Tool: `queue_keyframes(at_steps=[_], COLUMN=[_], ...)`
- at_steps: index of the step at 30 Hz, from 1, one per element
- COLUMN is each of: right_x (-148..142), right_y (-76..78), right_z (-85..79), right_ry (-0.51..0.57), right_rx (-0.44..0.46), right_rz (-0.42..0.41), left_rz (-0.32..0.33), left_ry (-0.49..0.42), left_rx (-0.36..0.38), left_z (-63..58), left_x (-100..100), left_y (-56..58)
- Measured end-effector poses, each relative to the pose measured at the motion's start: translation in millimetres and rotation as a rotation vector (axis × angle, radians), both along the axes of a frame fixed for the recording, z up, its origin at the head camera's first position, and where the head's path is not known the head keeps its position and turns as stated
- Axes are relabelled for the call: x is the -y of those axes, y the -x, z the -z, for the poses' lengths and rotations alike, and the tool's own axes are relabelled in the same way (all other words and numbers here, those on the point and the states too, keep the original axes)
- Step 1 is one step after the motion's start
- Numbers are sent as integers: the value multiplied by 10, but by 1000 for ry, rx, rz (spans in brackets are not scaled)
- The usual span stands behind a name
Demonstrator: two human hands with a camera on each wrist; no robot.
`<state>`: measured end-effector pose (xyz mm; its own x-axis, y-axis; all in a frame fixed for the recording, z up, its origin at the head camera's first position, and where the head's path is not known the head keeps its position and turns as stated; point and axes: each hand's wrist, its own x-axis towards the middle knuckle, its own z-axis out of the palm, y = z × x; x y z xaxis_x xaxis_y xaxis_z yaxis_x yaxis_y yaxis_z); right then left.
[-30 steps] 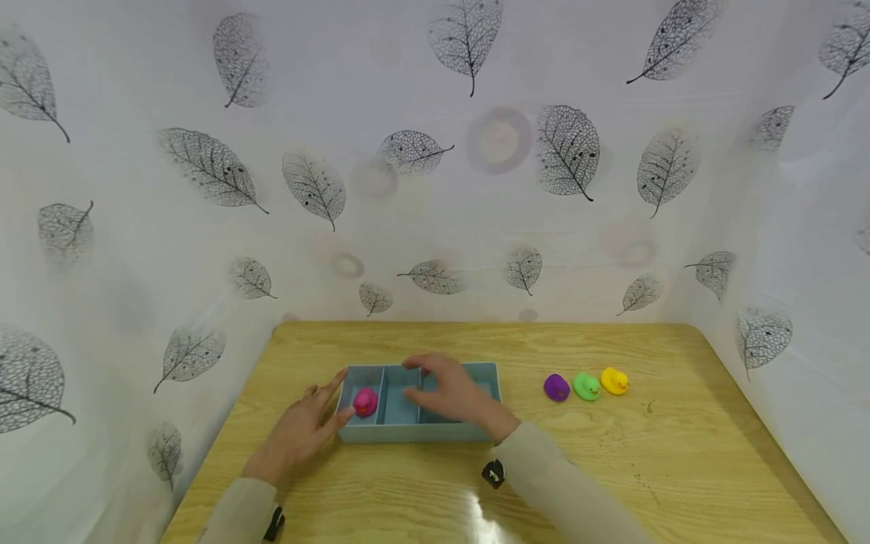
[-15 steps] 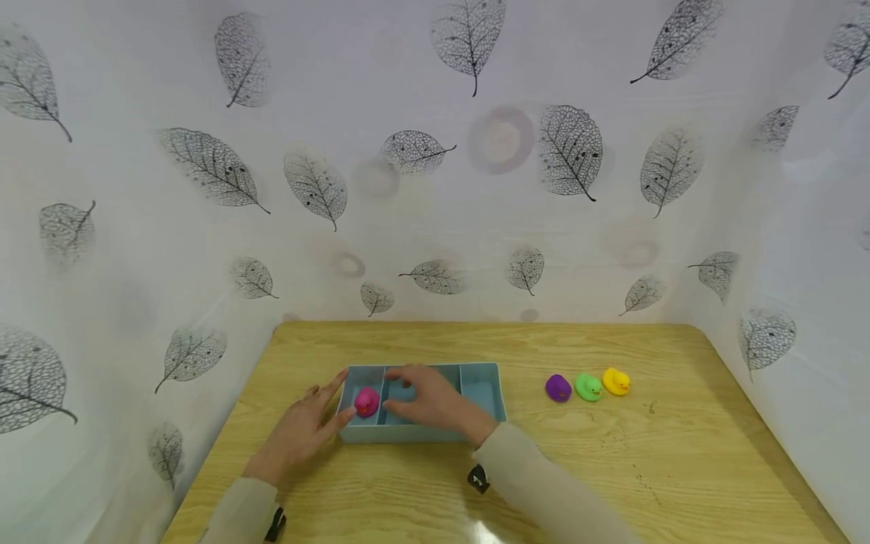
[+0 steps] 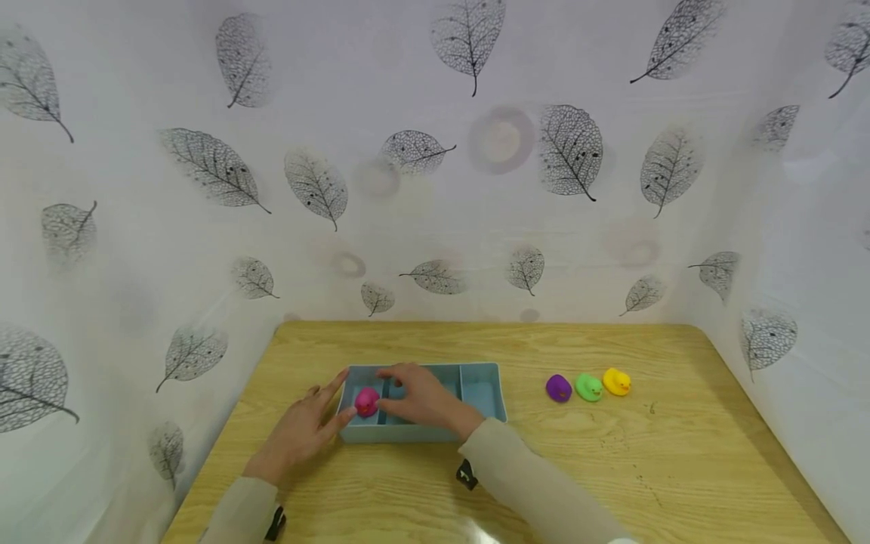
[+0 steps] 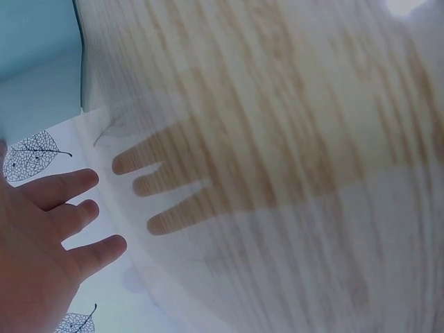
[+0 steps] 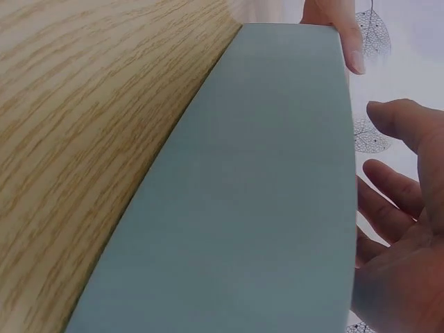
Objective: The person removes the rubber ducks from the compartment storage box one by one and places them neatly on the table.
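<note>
A pale blue-green divided box (image 3: 421, 434) stands on the table with a pink rubber duck (image 3: 366, 402) in its left compartment. At the box's left end, my left hand (image 3: 295, 437) has its fingers spread, with index finger and thumb at the rim. The left wrist view shows that hand (image 4: 41, 243) with several fingers apart. My right hand (image 3: 428, 400) is over the middle compartment, thumb and fingers apart, their tips near the left divider beside the duck. Nothing shows between them. In the right wrist view, the right hand (image 5: 409, 236) is just beyond the box's front wall (image 5: 257, 173).
Right of the box, a purple duck (image 3: 559, 388), a green duck (image 3: 588, 387) and a yellow duck (image 3: 617, 382) lie in a row on the wooden table (image 3: 652, 468). A leaf-print curtain (image 3: 435, 219) surrounds the table's back and sides.
My right hand has moved left over the box, from the right divider to the left divider near the pink duck, uncovering the right compartment. My left hand has stayed put.
</note>
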<state>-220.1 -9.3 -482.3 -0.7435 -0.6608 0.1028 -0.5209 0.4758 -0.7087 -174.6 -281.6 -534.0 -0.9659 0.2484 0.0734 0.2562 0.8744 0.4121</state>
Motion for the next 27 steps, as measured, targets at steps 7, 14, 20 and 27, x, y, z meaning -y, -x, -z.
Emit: queue_keyframes(at_steps=[7, 14, 20, 27], right_x=[96, 227, 308, 378], right_y=[46, 47, 23, 37], right_z=[83, 76, 69, 58], right_ry=[-48, -178, -257, -322], right_rx=[-35, -121, -128, -107], right_rz=[-1, 22, 56, 79], left_rz=[-2, -5, 5, 8], left_ry=[7, -2, 5, 35], left_rx=[17, 12, -25, -67], left_z=[0, 9, 17, -3], left_x=[-4, 0, 4, 1], left_y=[7, 2, -3, -6])
